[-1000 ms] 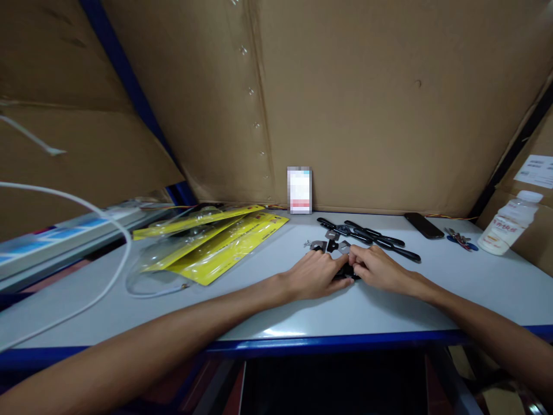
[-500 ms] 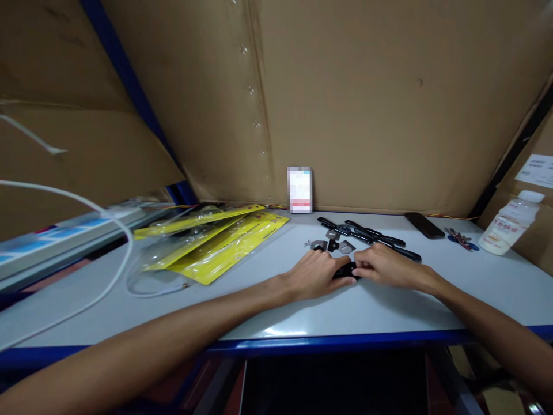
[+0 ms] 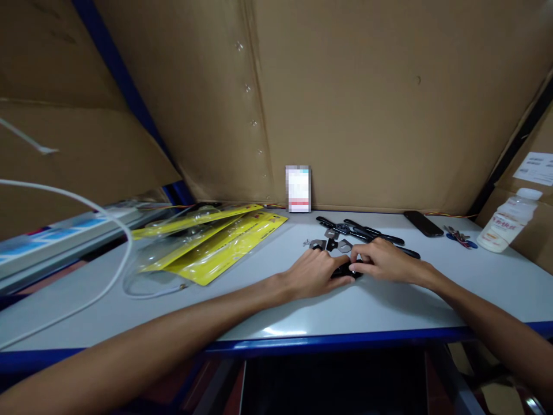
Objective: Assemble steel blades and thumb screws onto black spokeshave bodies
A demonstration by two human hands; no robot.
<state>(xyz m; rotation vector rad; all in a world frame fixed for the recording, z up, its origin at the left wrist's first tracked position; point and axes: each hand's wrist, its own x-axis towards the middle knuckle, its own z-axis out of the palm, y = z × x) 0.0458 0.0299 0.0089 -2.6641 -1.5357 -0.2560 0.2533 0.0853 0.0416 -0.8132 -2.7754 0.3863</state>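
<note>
My left hand (image 3: 313,272) lies closed around a black spokeshave (image 3: 343,270), pressing it to the table with the thumb along its near side. Over the middle of that spokeshave, my right hand (image 3: 382,262) has thumb and forefinger pinched together. A small shiny spot shows under those fingertips, too small to name. Just beyond the hands lie flat metal blades (image 3: 344,246), a black cap piece (image 3: 332,245) and small screws (image 3: 307,242). More black spokeshaves (image 3: 367,231) with long handles lie crossed behind my right hand.
Yellow-backed clear packs (image 3: 224,248) are piled left of my hands. A white cable (image 3: 129,253) loops there. Against the cardboard wall leans a lit phone (image 3: 298,189). A dark phone (image 3: 423,223), keys (image 3: 460,236) and a bottle (image 3: 508,222) stand or lie at right.
My right fingers have lifted and shifted slightly over the spokeshave, baring more of its middle. My left hand stays in place on it. The view has shifted a little.
</note>
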